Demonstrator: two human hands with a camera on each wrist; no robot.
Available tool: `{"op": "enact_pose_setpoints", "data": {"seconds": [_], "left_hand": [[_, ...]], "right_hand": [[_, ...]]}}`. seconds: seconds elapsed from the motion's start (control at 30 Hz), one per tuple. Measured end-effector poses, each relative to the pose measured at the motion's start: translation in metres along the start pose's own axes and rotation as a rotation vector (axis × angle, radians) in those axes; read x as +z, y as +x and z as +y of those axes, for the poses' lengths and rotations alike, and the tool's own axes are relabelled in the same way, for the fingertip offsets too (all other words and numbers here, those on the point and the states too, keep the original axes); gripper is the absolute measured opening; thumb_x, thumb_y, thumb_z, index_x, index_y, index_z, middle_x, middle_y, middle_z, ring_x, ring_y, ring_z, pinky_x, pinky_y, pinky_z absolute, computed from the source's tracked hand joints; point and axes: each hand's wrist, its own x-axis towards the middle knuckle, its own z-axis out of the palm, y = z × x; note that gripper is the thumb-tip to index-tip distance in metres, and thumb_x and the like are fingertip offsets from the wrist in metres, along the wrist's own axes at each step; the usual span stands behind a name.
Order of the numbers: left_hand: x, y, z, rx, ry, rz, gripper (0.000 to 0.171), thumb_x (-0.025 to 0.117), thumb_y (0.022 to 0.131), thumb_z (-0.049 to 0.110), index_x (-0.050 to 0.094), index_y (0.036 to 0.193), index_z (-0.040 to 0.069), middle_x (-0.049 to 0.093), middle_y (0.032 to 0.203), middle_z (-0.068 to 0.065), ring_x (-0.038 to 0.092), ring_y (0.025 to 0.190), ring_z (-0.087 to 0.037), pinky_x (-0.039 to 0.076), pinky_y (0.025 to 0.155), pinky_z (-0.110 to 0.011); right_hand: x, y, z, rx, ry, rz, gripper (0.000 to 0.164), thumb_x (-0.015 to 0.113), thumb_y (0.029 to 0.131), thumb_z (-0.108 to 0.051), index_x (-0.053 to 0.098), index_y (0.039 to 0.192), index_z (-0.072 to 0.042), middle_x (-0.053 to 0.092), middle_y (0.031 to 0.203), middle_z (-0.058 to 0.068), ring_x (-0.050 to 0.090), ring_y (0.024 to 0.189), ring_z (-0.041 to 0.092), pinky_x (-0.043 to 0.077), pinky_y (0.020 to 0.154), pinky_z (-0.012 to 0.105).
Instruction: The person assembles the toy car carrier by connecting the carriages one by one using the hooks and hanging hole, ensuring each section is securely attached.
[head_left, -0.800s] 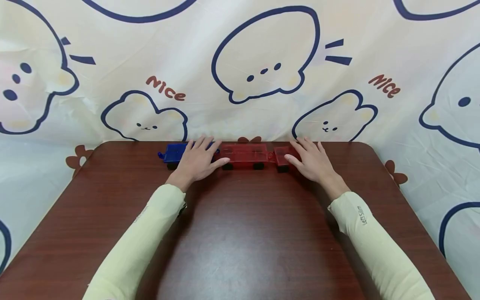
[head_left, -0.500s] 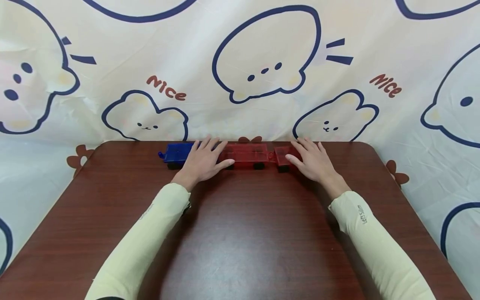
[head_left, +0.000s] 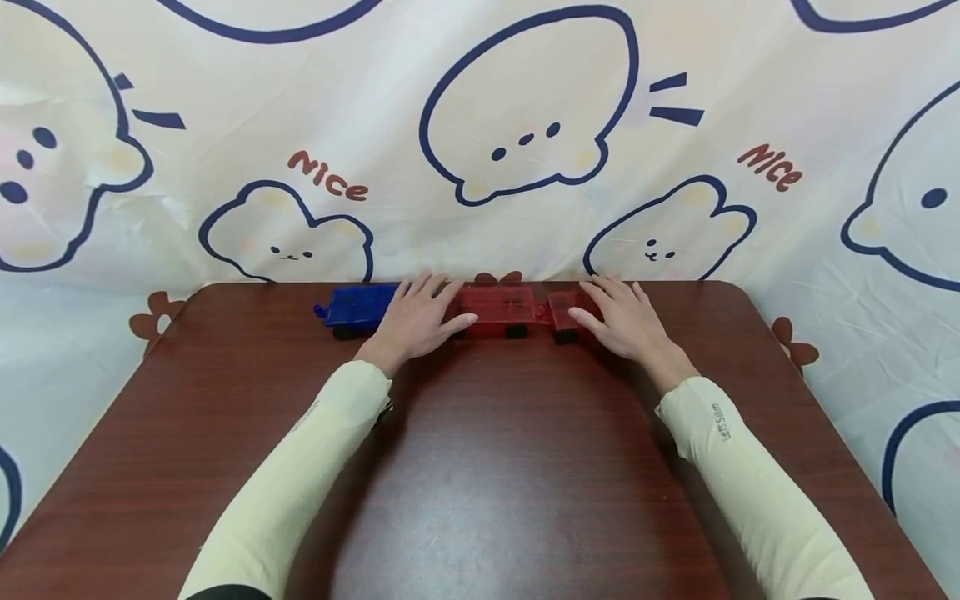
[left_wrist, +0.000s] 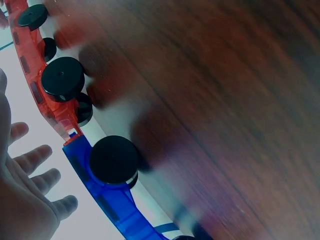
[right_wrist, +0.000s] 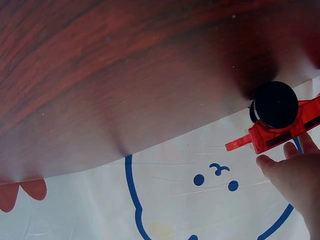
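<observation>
A row of toy train cars with black wheels stands near the table's far edge. At its left end is a translucent blue car [head_left: 356,307], joined to a red car [head_left: 498,307] in the left wrist view. Another red car [head_left: 562,310] is at the right, linked to the middle one by a hook. My left hand [head_left: 416,323], fingers spread, is over the joint between blue and red, hiding it in the head view. My right hand [head_left: 626,323] lies with extended fingers over the right red car, its fingertips at the car's top in the right wrist view.
The dark brown wooden table [head_left: 480,467] spreads out in front of the cars. A white cloth [head_left: 480,100] printed with cartoon faces hangs right behind the far edge. A small hook [right_wrist: 237,143] sticks out from the right car's end.
My left hand has slid to the right along the cars, from the blue car toward the middle red one, uncovering more blue. My right hand and the cars stay in place.
</observation>
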Motion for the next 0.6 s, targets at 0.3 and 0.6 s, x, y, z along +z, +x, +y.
{"op": "enact_pose_setpoints", "data": {"seconds": [0.3,0.6], "left_hand": [[0.003,0.008,0.007,-0.005,-0.014,-0.011,0.077,0.039,0.101,0.066,0.031,0.161,0.019,0.030,0.163,-0.013,0.015,0.153,-0.037,0.007,0.122,-0.058],[0.002,0.016,0.015,0.011,-0.027,-0.021,0.073,0.037,0.103,0.063,0.033,0.160,0.019,0.029,0.164,-0.012,0.015,0.153,-0.036,0.010,0.122,-0.058]], "right_hand": [[0.001,0.002,0.000,-0.015,-0.006,-0.002,0.076,0.044,0.100,-0.063,0.041,0.156,-0.011,0.034,0.161,0.017,0.020,0.151,0.038,0.008,0.120,0.062],[0.003,0.005,0.001,-0.032,-0.015,-0.005,0.076,0.043,0.101,-0.063,0.041,0.156,-0.011,0.035,0.161,0.017,0.021,0.151,0.038,0.009,0.120,0.062]]}}
